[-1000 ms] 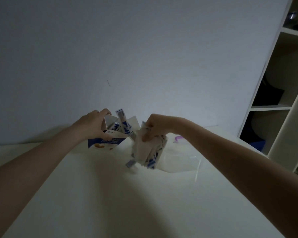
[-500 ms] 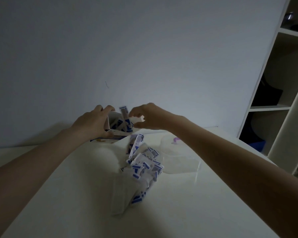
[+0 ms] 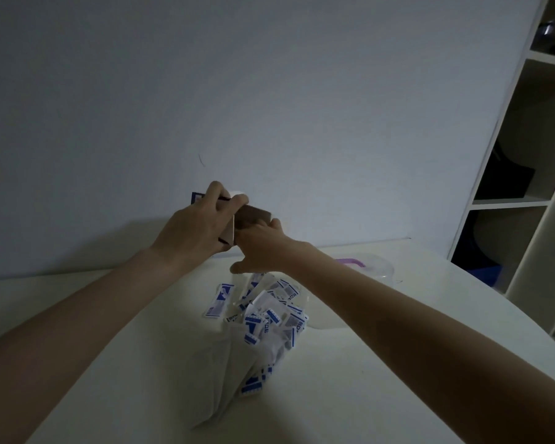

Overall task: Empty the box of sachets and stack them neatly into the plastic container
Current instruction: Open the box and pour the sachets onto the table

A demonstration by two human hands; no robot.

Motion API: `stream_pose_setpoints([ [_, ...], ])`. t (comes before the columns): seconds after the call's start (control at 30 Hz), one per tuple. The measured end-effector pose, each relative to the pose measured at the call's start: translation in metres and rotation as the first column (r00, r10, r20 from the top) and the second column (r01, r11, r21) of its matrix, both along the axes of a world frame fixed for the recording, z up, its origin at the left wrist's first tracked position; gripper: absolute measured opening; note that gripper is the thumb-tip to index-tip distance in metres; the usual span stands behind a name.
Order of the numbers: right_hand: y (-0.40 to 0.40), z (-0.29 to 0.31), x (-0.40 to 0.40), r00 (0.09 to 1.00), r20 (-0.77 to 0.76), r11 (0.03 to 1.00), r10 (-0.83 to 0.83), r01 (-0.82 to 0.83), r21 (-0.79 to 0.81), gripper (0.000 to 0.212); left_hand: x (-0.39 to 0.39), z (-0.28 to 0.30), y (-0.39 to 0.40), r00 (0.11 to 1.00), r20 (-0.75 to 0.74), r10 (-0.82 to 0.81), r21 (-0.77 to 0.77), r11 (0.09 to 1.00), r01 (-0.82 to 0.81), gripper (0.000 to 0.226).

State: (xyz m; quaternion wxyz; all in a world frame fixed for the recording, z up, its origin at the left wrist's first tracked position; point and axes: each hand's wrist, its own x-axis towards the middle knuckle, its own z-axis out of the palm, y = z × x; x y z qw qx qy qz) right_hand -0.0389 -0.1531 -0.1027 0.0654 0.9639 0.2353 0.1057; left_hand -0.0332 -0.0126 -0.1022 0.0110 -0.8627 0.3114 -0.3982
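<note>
My left hand (image 3: 196, 229) grips the blue-and-white sachet box (image 3: 237, 224), lifted off the table and tipped so that its brown inside flaps face me. From below, my right hand (image 3: 258, 248) reaches up to the box's open end. Its fingers touch a flap and are partly hidden, and its thumb is spread wide. A heap of blue-and-white sachets (image 3: 269, 318) lies on the table under my hands. Some of them lie on a clear plastic wrap (image 3: 218, 379). My right forearm partly hides the clear plastic container (image 3: 322, 320), which sits just right of the heap.
A clear lid with a purple handle (image 3: 359, 264) lies at the back right of the white table (image 3: 366, 395). A plain wall runs behind the table. A shelf unit (image 3: 526, 200) with dark items stands at the right.
My left hand has lifted the box and tipped it up. My right hand has moved from the sachets in the box to its open end. The heap on the table lies still.
</note>
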Motion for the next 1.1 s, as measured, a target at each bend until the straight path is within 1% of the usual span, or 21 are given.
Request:
stream_pose_setpoints([
  [0.07,0.004,-0.004,0.002,0.994,-0.087,0.996,-0.06,0.066,0.063,0.053,-0.001,-0.002,-0.001,1.0,-0.002,-0.017,-0.002,1.0,0.017,0.079],
  [0.1,0.003,-0.005,0.003,0.993,-0.106,0.992,-0.045,0.057,0.111,0.048,-0.002,-0.004,0.0,1.0,-0.005,-0.017,-0.006,1.0,0.017,0.08],
  [0.13,0.002,-0.004,0.002,0.994,-0.109,0.985,0.011,0.009,0.174,0.043,-0.001,-0.007,0.002,1.0,-0.015,-0.012,-0.017,1.0,0.012,0.082],
  [0.23,-0.009,0.003,-0.007,0.981,-0.052,0.925,0.188,-0.16,0.344,0.036,0.003,-0.015,0.01,0.999,-0.048,0.0,-0.066,0.998,-0.003,0.087],
  [0.3,-0.018,0.006,-0.012,0.974,0.028,0.885,0.224,-0.216,0.412,0.033,0.007,-0.018,0.015,0.998,-0.063,0.015,-0.094,0.995,-0.021,0.087],
  [0.37,-0.027,0.01,-0.016,0.981,0.055,0.854,0.188,-0.191,0.484,0.032,0.011,-0.02,0.021,0.995,-0.088,0.038,-0.123,0.991,-0.048,0.086],
  [0.43,-0.038,0.015,-0.02,0.989,0.01,0.839,0.15,-0.133,0.527,0.034,0.016,-0.021,0.031,0.993,-0.105,0.06,-0.165,0.983,-0.076,0.085],
  [0.5,-0.05,0.018,-0.023,0.987,-0.064,0.847,0.145,-0.09,0.525,0.033,0.02,-0.023,0.043,0.99,-0.111,0.087,-0.192,0.976,-0.107,0.085],
  [0.57,-0.055,0.019,-0.028,0.965,-0.207,0.874,0.159,-0.04,0.485,0.032,0.022,-0.023,0.051,0.985,-0.12,0.121,-0.205,0.968,-0.144,0.084],
  [0.63,-0.056,0.018,-0.029,0.932,-0.339,0.946,0.126,-0.01,0.325,0.032,0.021,-0.023,0.053,0.983,-0.124,0.134,-0.214,0.964,-0.159,0.081],
  [0.67,-0.056,0.018,-0.03,0.931,-0.356,0.972,0.088,-0.003,0.233,0.031,0.019,-0.022,0.052,0.984,-0.124,0.128,-0.217,0.964,-0.152,0.08],
  [0.7,-0.055,0.019,-0.031,0.941,-0.33,0.98,0.07,-0.003,0.2,0.03,0.018,-0.021,0.05,0.986,-0.123,0.114,-0.215,0.967,-0.139,0.08],
  [0.73,-0.052,0.022,-0.032,0.96,-0.267,0.971,0.079,-0.013,0.24,0.028,0.017,-0.02,0.049,0.988,-0.117,0.1,-0.214,0.969,-0.124,0.081],
  [0.77,-0.049,0.026,-0.033,0.98,-0.168,0.949,0.103,-0.047,0.311,0.025,0.016,-0.019,0.047,0.989,-0.119,0.087,-0.211,0.971,-0.111,0.082],
  [0.8,-0.043,0.03,-0.033,0.989,-0.06,0.926,0.137,-0.106,0.364,0.022,0.014,-0.017,0.044,0.99,-0.12,0.072,-0.211,0.973,-0.097,0.082],
  [0.83,-0.035,0.031,-0.032,0.983,0.006,0.909,0.183,-0.172,0.379,0.022,0.011,-0.016,0.039,0.991,-0.118,0.057,-0.215,0.973,-0.082,0.08],
  [0.87,-0.025,0.031,-0.031,0.973,0.021,0.911,0.229,-0.222,0.349,0.025,0.007,-0.015,0.034,0.992,-0.119,0.04,-0.226,0.972,-0.066,0.079],
  [0.93,-0.006,0.024,-0.026,0.97,-0.054,0.954,0.238,-0.223,0.199,0.042,-0.003,-0.011,0.019,0.989,-0.145,0.006,-0.247,0.968,-0.043,0.076],
  [1.0,0.007,0.016,-0.019,0.98,-0.151,0.99,0.13,-0.12,0.076,0.058,-0.012,-0.008,0.008,0.987,-0.153,-0.044,-0.242,0.97,0.005,0.077],
  [1.03,0.011,0.014,-0.016,0.977,-0.194,0.995,0.084,-0.071,0.071,0.059,-0.015,-0.009,0.004,0.989,-0.133,-0.068,-0.22,0.975,0.037,0.08],
  [1.1,0.014,0.01,-0.012,0.962,-0.27,0.995,0.037,-0.011,0.097,0.053,-0.015,-0.011,0.003,0.993,-0.086,-0.086,-0.155,0.985,0.072,0.086],
])
